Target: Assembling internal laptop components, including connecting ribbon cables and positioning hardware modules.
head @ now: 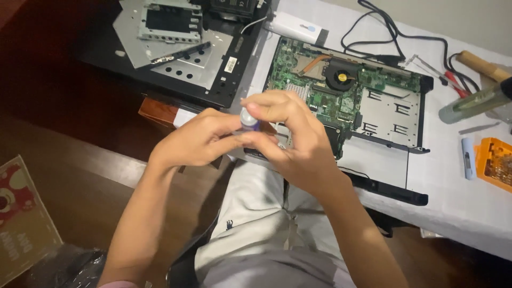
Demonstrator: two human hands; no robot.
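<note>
Both my hands meet over my lap in front of an opened laptop [373, 101]. My left hand [197, 141] and my right hand [296, 136] together pinch a small bottle [248, 118] with a white cap and a blue-purple body. My fingers hide most of the bottle. The laptop's green circuit board [298, 69] and round black fan [341, 77] lie exposed just beyond my hands, on a white cloth [458, 197].
A black laptop cover with grey metal plates [170, 42] lies at the upper left. Black cables [384, 32], a wooden-handled tool [482, 64], a green tube [469, 106] and an orange parts box [496, 162] sit at the right. A printed cardboard box [21, 213] rests on the wooden floor.
</note>
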